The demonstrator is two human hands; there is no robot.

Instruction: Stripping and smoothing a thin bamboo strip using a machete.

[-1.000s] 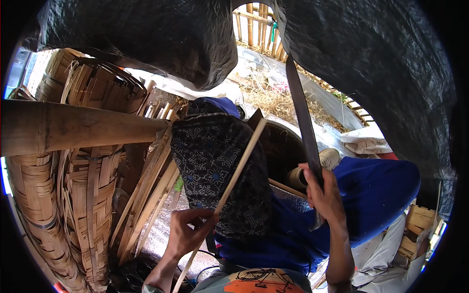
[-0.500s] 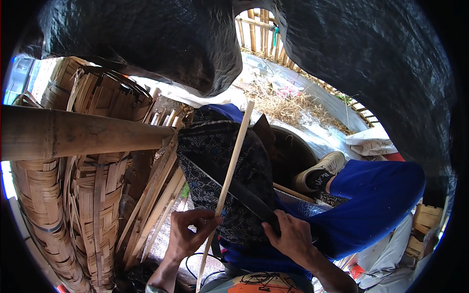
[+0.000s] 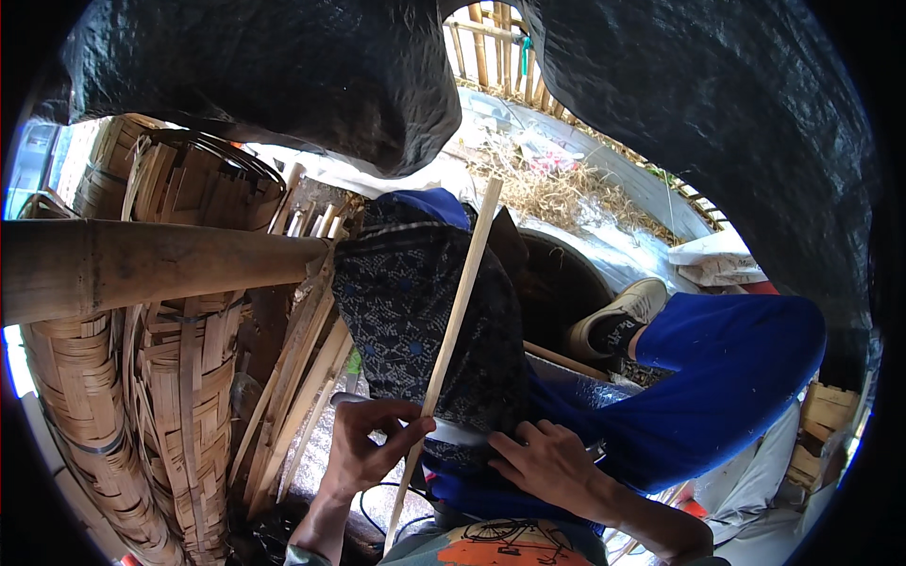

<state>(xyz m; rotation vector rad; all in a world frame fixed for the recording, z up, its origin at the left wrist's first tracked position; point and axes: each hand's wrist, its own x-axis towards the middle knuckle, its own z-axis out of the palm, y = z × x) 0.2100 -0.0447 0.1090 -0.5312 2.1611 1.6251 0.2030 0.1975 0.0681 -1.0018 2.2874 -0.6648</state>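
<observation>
A long pale bamboo strip slants up across my lap, its lower end near my shirt. My left hand pinches it between thumb and fingers, low on its length. My right hand is closed around a knife; its bright blade lies crosswise at the strip near my left fingers. Part of the blade is hidden by the strip and my left hand, and the handle is mostly covered by my right hand. Under the strip, a dark patterned cloth covers my left leg.
A thick bamboo pole juts in from the left, before tall woven bamboo baskets. Split bamboo lengths lean beside my leg. Beyond are a dark round tub and straw. Black sheeting hangs overhead.
The knife has swung from a slant across the cloth to lie nearly level, close to my left fingers. My right hand has shifted slightly; my left hand keeps its pinch on the bamboo strip.
</observation>
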